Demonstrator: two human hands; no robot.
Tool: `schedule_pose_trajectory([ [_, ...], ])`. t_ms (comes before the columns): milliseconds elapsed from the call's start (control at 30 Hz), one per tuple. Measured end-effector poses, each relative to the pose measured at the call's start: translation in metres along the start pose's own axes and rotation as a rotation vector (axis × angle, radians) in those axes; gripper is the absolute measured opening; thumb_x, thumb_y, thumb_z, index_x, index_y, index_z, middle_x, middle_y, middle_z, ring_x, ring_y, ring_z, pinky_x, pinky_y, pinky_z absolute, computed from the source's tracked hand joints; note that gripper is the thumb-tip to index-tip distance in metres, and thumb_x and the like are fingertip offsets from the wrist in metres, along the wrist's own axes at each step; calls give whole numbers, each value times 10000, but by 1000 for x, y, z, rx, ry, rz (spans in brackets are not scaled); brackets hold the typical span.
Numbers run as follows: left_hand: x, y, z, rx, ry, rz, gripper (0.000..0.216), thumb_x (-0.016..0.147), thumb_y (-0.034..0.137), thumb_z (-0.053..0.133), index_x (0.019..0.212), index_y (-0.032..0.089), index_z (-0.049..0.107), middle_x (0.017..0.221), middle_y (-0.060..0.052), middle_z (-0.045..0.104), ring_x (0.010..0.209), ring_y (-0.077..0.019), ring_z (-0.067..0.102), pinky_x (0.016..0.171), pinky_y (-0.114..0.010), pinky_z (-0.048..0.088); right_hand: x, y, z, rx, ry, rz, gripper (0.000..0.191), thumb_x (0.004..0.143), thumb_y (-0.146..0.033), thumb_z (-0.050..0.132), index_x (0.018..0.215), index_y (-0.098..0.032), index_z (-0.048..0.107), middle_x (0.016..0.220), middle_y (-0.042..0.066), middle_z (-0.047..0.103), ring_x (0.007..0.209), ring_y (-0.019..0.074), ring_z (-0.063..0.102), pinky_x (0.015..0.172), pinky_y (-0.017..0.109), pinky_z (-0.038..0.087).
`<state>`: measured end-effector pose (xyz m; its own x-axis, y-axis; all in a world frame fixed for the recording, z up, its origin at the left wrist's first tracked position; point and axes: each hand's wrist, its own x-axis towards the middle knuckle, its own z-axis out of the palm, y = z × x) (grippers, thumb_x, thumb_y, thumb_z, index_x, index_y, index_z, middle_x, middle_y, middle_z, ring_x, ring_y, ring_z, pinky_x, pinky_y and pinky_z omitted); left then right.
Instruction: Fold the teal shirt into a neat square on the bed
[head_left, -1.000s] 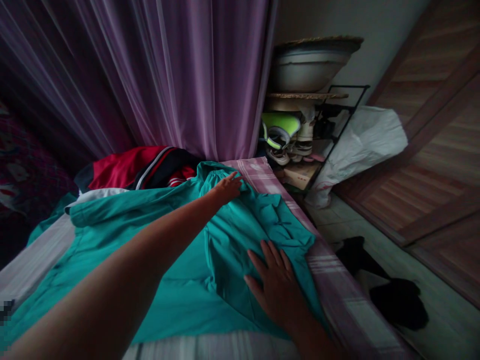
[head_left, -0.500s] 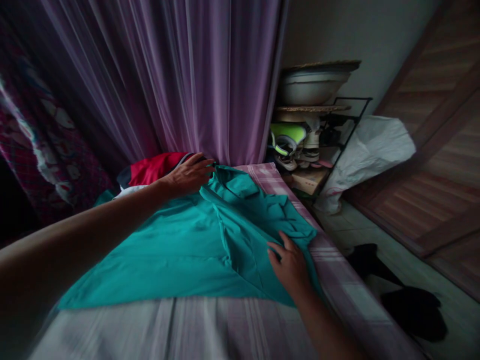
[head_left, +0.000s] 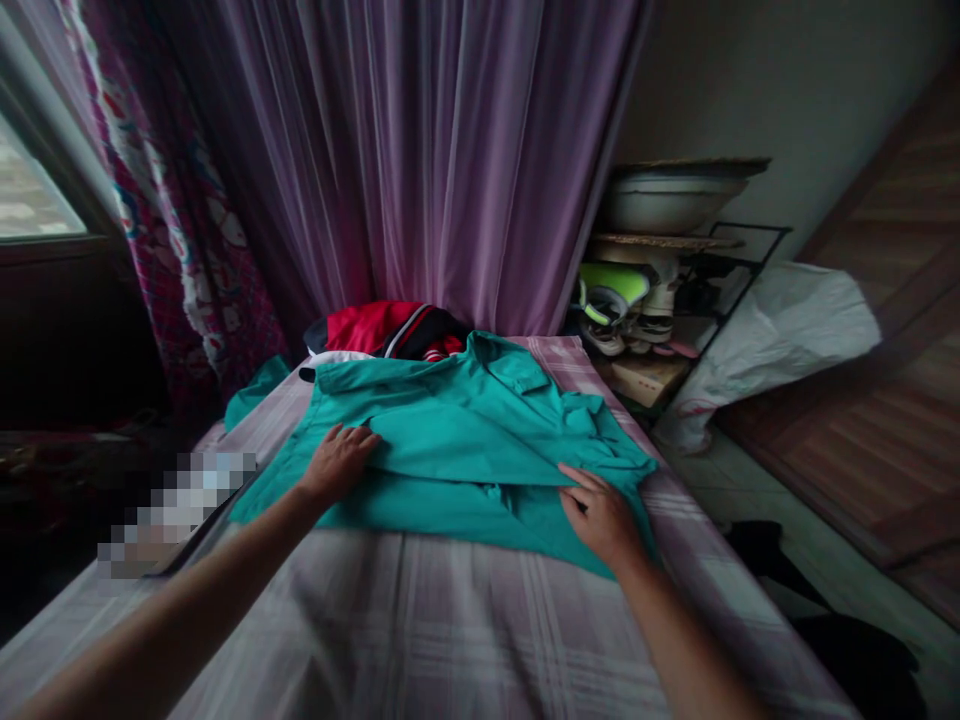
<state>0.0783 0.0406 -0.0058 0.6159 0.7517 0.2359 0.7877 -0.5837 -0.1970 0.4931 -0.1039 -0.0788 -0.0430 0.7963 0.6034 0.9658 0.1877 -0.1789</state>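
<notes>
A teal shirt [head_left: 457,430] lies spread and partly folded over on a bed with a pale plaid sheet [head_left: 420,630]. My left hand [head_left: 339,462] rests on the shirt's left side, fingers curled over the edge of the folded layer. My right hand [head_left: 602,516] lies on the shirt's right lower part, fingers stretched along a fold edge. Behind the shirt sits a bundle of red, white and dark clothing [head_left: 390,330].
A purple curtain [head_left: 420,150] hangs behind the bed, and a patterned curtain [head_left: 172,240] by a window at left. A black metal rack [head_left: 675,290] with shoes and a basin stands at right, beside a white plastic bag [head_left: 780,330]. Dark clothes [head_left: 862,660] lie on the floor.
My left hand came back from the collar to the shirt's near left side, bringing a layer of the shirt over. My right hand stayed on the right edge. The view has pulled back.
</notes>
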Motion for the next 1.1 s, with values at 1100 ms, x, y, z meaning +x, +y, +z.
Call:
schedule_pose_trajectory([
  [1100, -97, -42, 6, -252, -17, -150, 517, 868, 159, 380, 1312, 219, 637, 1314, -74, 673, 1142, -254, 666, 976, -409, 532, -24, -24, -52, 299, -183, 216, 317, 880, -381, 501, 718, -260, 745, 1225, 96, 712, 1024, 269, 710, 831, 393, 587],
])
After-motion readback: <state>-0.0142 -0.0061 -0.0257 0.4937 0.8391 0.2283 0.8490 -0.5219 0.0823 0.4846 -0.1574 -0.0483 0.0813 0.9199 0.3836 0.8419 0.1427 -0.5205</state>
